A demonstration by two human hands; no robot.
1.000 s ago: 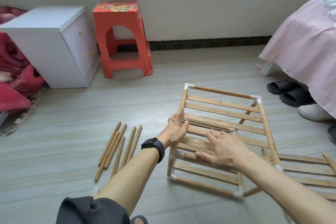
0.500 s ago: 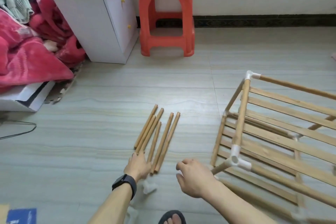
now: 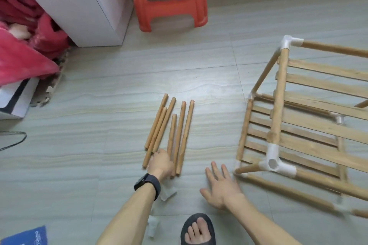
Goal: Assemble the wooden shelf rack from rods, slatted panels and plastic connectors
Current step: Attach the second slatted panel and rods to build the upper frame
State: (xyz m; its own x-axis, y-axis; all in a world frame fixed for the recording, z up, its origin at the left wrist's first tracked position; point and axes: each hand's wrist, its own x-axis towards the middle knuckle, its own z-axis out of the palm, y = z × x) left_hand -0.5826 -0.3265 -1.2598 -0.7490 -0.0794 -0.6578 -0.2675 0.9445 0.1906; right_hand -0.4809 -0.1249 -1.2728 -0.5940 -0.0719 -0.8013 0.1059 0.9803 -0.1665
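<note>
Several loose wooden rods (image 3: 171, 131) lie side by side on the floor tiles. My left hand (image 3: 160, 162), a black watch on its wrist, sits on their near ends with its fingers curled down around one middle rod. My right hand (image 3: 220, 187) hovers flat with its fingers spread and nothing in it, just left of the rack's near corner. The part-built rack (image 3: 278, 95) stands at the right: rods, slatted panels and white plastic connectors (image 3: 273, 163). Two loose clear connectors (image 3: 168, 193) lie under my left forearm.
A red plastic stool (image 3: 169, 6) and a white cabinet (image 3: 79, 6) stand at the back. A red blanket (image 3: 23, 55) and a box (image 3: 16, 97) are at the left, with a black cable (image 3: 14, 141). My sandalled foot (image 3: 198, 228) is at the bottom.
Both hands left the rack and the view swung left and down. My left hand went to the rods' near ends, and my right hand's fingers have spread flat beside the rack's corner.
</note>
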